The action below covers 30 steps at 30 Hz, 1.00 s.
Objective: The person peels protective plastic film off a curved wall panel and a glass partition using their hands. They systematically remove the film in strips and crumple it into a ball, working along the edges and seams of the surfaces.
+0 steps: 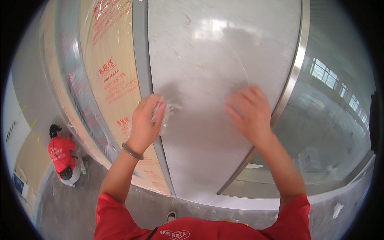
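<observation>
Crumpled clear plastic film (pixel 165 120) is bunched in my left hand (pixel 146 118), some of it sticking out past the thumb. My right hand (pixel 250 112) is raised in front of the grey marble-look wall panel (pixel 204 159), blurred by motion. Its fingers are curled, and whether anything thin is between them cannot be made out. The glossy panel carries faint scuffs and a light streak above my right hand. Left of it runs a grey vertical strip (pixel 144 60). A shiny metal trim (pixel 295 69) borders its right side.
Printed protective film (pixel 111 54) covers the wood-toned panel at left. A person in a red shirt (pixel 61 153) crouches by the wall, far left. Large glass (pixel 324 129) stands at right. Grey floor (pixel 87 207) lies below, with a white scrap (pixel 337 210) at right.
</observation>
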{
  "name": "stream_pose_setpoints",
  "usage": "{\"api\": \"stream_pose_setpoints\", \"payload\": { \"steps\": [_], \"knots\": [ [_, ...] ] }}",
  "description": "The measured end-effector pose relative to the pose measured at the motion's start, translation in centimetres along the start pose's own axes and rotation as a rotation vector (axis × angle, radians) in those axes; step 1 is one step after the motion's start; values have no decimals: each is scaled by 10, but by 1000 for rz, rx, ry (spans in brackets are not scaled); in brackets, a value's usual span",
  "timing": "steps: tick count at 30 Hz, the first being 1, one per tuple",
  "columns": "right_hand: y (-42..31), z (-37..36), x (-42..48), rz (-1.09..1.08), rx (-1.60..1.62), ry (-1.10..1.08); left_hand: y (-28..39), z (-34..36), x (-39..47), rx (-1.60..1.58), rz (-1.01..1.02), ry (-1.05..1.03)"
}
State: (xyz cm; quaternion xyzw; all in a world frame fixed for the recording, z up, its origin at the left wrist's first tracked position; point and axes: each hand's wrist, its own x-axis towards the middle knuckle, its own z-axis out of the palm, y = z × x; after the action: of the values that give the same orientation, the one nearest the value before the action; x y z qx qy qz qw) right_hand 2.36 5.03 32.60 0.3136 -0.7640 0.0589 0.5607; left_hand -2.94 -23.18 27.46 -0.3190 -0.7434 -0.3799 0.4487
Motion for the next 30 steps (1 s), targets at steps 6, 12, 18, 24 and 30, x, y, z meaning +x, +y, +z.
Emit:
{"api": "stream_pose_setpoints", "payload": {
  "steps": [6, 12, 18, 24, 30],
  "knots": [
    [-3, 70, 62, -60, -318, 115, -45, -27, 40, 143, 302, -96],
    [-1, 100, 66, -101, -431, 95, -68, -19, 76, 154, 526, -43],
    [7, 83, 72, -103, -405, 149, -52, 2, 113, 210, 633, 46],
    [10, 42, 60, 156, -220, 402, -57, 8, 114, 227, 641, 81],
    [20, 64, 58, -20, -204, 189, -65, -2, 114, 304, 622, 117]
  ]
}}
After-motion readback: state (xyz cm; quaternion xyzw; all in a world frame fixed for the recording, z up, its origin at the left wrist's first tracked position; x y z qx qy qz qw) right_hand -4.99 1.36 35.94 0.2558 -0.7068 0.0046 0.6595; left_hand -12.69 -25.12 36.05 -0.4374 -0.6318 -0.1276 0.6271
